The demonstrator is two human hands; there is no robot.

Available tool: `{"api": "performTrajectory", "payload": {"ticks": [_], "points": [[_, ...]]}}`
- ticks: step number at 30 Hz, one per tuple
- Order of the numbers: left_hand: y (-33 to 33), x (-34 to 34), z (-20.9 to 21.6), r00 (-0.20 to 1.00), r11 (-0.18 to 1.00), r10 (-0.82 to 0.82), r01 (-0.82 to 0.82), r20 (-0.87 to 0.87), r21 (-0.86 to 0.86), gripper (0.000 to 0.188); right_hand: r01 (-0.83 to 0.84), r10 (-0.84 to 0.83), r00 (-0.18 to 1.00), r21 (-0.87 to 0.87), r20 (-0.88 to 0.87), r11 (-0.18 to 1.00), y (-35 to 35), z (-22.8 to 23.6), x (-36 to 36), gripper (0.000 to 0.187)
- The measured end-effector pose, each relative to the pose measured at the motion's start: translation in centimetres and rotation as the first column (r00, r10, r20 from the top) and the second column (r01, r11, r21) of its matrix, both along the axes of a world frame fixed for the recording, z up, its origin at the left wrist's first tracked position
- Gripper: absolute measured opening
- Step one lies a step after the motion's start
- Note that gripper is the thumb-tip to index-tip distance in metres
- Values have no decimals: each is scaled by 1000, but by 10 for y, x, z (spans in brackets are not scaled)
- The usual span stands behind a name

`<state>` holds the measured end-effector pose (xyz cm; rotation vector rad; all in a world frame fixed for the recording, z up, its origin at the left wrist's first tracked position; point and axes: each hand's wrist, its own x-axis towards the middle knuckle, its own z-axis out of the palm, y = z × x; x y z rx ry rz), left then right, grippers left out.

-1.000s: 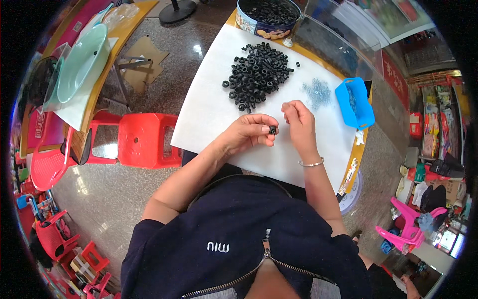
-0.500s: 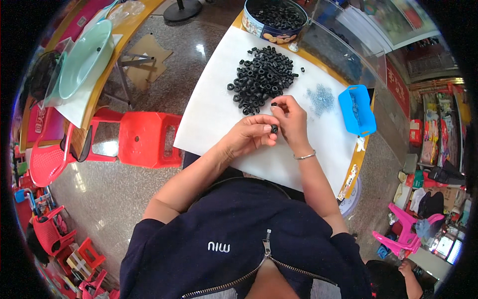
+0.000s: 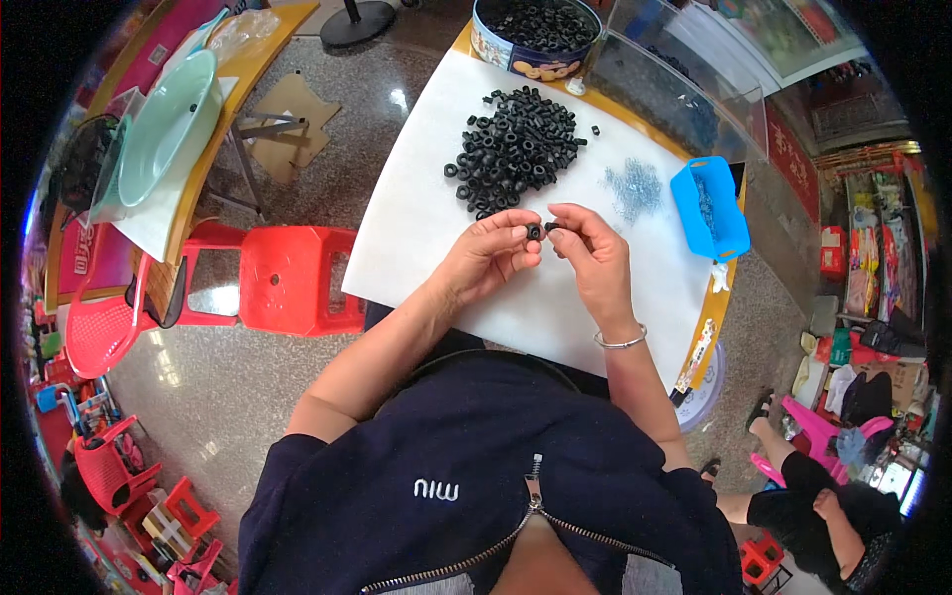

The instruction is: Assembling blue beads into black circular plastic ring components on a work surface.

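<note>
Between the thumb and fingers of my left hand (image 3: pixel 486 256) is a small black ring-shaped piece (image 3: pixel 534 232), its hole facing up. My right hand (image 3: pixel 598 260), with a bangle on the wrist, pinches another small black piece (image 3: pixel 551 227) close beside it; whether the two touch is hard to tell. Just beyond my hands, a heap of black ring-shaped pieces (image 3: pixel 516 144) lies on the white table cover (image 3: pixel 412 233). Right of the heap is a scatter of tiny clear-bluish bits (image 3: pixel 635 188). More such bits lie in a blue plastic basket (image 3: pixel 726 233) at the table's right edge.
A round tin (image 3: pixel 496 50) full of black pieces stands at the far edge, next to a clear plastic box (image 3: pixel 674 74). Red stools (image 3: pixel 297 283) and a table with a green basin (image 3: pixel 174 124) are to the left. A person (image 3: pixel 828 506) sits at lower right.
My right hand has come back from the heap's edge with its piece, and the left has risen slightly, bringing both pieces side by side. The person at lower right shows more fully.
</note>
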<state>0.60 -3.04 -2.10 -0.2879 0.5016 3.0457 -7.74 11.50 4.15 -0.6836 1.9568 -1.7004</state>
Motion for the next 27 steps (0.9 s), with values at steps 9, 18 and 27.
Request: {"api": "performTrajectory", "payload": {"ticks": [9, 18, 27], "points": [[-1, 0, 3, 1000, 1000, -12, 12, -5, -11, 22, 37, -36, 998, 13, -60, 999, 3, 1, 6, 14], [0, -1, -3, 1000, 999, -23, 23, 5, -33, 23, 36, -3, 898, 66, -440, 997, 3, 11, 9, 15], [2, 0, -2, 1000, 996, -6, 6, 2, -89, 21, 56, 27, 758, 106, -652, 993, 1, 11, 12, 12]]}}
